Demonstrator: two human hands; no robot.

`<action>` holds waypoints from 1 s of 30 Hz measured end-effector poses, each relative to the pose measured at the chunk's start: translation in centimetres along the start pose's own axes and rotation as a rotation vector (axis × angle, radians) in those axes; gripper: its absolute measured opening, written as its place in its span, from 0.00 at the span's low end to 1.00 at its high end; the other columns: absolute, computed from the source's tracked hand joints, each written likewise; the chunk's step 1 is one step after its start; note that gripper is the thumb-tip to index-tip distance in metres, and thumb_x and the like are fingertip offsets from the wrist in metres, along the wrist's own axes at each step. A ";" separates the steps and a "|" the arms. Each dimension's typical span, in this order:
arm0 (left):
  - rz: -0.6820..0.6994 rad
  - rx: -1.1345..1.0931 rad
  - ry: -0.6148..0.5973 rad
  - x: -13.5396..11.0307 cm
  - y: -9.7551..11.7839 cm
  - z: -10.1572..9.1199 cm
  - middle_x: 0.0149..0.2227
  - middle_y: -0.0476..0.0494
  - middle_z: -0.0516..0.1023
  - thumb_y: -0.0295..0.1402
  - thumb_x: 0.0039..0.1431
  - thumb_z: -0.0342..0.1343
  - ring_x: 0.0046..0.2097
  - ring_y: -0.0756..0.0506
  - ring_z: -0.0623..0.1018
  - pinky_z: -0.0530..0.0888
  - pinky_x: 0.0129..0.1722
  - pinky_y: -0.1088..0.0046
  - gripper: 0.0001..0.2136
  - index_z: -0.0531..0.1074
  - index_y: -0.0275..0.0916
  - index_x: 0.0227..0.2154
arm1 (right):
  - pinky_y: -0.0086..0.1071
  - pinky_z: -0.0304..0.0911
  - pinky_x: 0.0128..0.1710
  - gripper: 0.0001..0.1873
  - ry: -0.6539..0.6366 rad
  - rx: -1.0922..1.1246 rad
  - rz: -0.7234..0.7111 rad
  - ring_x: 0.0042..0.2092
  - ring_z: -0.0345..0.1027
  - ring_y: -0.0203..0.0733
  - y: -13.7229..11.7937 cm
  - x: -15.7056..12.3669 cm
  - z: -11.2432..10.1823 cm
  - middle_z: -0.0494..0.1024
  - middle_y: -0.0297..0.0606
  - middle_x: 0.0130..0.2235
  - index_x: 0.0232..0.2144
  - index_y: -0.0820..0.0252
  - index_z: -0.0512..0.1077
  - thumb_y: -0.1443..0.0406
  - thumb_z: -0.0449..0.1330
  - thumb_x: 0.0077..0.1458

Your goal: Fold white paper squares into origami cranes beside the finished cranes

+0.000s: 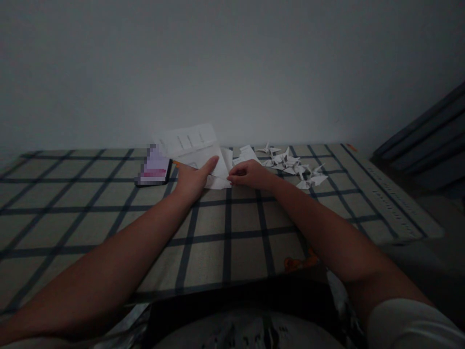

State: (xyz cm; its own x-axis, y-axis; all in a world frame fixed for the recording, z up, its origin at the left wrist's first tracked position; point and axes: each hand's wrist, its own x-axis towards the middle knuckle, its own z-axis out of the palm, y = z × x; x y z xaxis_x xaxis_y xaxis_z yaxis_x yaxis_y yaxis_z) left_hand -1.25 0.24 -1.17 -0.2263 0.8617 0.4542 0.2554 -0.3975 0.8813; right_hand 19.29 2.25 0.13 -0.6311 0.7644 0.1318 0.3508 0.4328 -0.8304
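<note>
My left hand [194,180] is closed on a white sheet of paper [198,138] with printed lines, its thumb lying over the top and the other fingers mostly hidden. At the sheet's lower right edge, my right hand [250,174] pinches the paper between thumb and fingertips. The sheet is tilted up, and a second layer or fold of paper shows beneath it. Just beyond my right hand lie more pieces of white paper [247,152]. Several folded paper cranes [286,162] are grouped to the right of that hand.
A black-edged device, perhaps a phone [152,169], with a blurred-out screen sits left of my left hand. A checked cloth [214,228] covers the table, which meets a plain wall [232,72]. An orange decoration [300,261] hangs at the front edge. Dark folded fabric [428,131] stands right.
</note>
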 end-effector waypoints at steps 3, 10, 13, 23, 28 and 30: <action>-0.001 0.013 0.012 0.0 -0.3 -0.1 0.57 0.37 0.76 0.43 0.51 0.68 0.62 0.37 0.73 0.63 0.67 0.56 0.30 0.70 0.40 0.57 | 0.28 0.58 0.31 0.17 -0.020 -0.001 0.017 0.29 0.65 0.32 0.0 0.0 0.0 0.78 0.36 0.29 0.33 0.67 0.78 0.55 0.62 0.54; 0.015 -0.055 0.036 0.3 -0.9 0.1 0.58 0.37 0.76 0.44 0.53 0.66 0.60 0.38 0.75 0.68 0.64 0.58 0.31 0.68 0.40 0.59 | 0.29 0.60 0.32 0.16 -0.006 0.026 0.024 0.30 0.67 0.33 0.1 0.1 0.1 0.79 0.37 0.30 0.34 0.66 0.77 0.56 0.63 0.52; 0.036 -0.036 0.038 0.4 -1.0 0.0 0.58 0.37 0.76 0.44 0.53 0.65 0.61 0.39 0.74 0.66 0.65 0.59 0.31 0.68 0.40 0.59 | 0.28 0.60 0.31 0.17 0.006 0.026 0.034 0.29 0.67 0.33 0.0 0.0 0.1 0.78 0.37 0.30 0.34 0.66 0.77 0.55 0.62 0.53; 0.034 -0.077 0.086 0.5 -1.4 0.1 0.62 0.36 0.72 0.46 0.53 0.65 0.61 0.40 0.74 0.67 0.64 0.58 0.32 0.68 0.42 0.59 | 0.28 0.58 0.31 0.16 0.023 0.043 0.020 0.29 0.65 0.32 0.2 0.0 0.1 0.76 0.35 0.28 0.34 0.65 0.76 0.56 0.61 0.54; 0.049 -0.032 0.051 0.4 -1.1 0.1 0.61 0.34 0.72 0.46 0.55 0.64 0.61 0.40 0.74 0.67 0.64 0.58 0.33 0.66 0.40 0.61 | 0.28 0.59 0.33 0.13 0.059 0.117 -0.059 0.31 0.66 0.33 0.3 0.2 0.6 0.75 0.34 0.29 0.31 0.64 0.73 0.58 0.60 0.54; 0.038 -0.025 0.016 0.2 -0.8 0.0 0.60 0.35 0.74 0.46 0.55 0.64 0.60 0.40 0.75 0.67 0.64 0.57 0.32 0.67 0.40 0.60 | 0.28 0.58 0.32 0.16 0.059 0.113 -0.084 0.30 0.64 0.33 0.1 0.2 0.8 0.74 0.33 0.29 0.29 0.63 0.71 0.54 0.61 0.54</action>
State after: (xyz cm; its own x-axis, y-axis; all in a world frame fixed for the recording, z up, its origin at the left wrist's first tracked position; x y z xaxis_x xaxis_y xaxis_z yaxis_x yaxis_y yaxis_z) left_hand -1.46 0.75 -1.76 -0.2315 0.8407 0.4895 0.2408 -0.4380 0.8661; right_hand 18.62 2.11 -0.37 -0.6117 0.7562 0.2323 0.2165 0.4424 -0.8703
